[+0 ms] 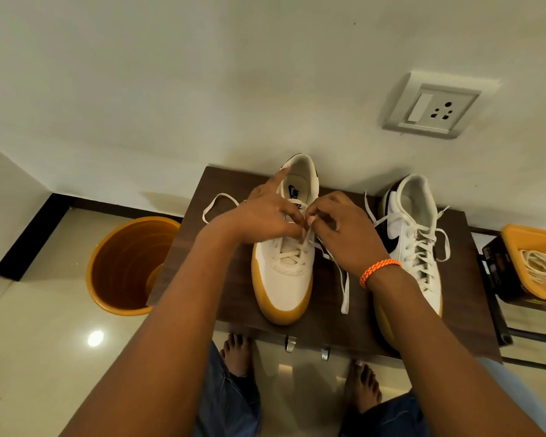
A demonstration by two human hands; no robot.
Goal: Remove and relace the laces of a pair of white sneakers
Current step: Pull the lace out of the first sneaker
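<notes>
A: Lace status?
B: Flat white lace (306, 236) is pinched by curled left hand (265, 216) and right hand (341, 228) over gum-soled sneaker (282, 279), set on dark woodgrain shelf (234, 279).

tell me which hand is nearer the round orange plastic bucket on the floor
Left. The left hand works above the sneaker beside the orange bucket; the right hand is farther across the shelf.

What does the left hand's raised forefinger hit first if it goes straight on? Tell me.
Probably the heel collar of the middle sneaker. The left hand points its forefinger up and away at that rim; past it stands the wall. Depth is unclear, so it might pass just beside the collar.
</notes>
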